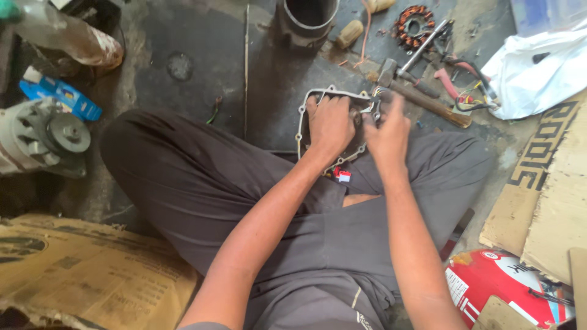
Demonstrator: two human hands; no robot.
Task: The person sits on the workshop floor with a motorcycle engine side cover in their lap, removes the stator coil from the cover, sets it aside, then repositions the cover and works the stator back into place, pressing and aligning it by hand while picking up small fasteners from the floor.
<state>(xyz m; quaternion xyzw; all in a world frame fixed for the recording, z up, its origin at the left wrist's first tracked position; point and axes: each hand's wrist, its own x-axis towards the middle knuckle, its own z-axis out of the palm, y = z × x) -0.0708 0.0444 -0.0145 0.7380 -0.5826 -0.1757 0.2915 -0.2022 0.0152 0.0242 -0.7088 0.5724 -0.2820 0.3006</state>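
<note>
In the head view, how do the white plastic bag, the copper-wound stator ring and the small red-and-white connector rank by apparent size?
1. White plastic bag, largest.
2. Copper-wound stator ring.
3. Small red-and-white connector, smallest, though nearest the camera.

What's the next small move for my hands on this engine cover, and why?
Probably keep the left hand pressed on the engine cover while the right hand works the wires at its edge: the cover rests loosely on the lap.
</note>
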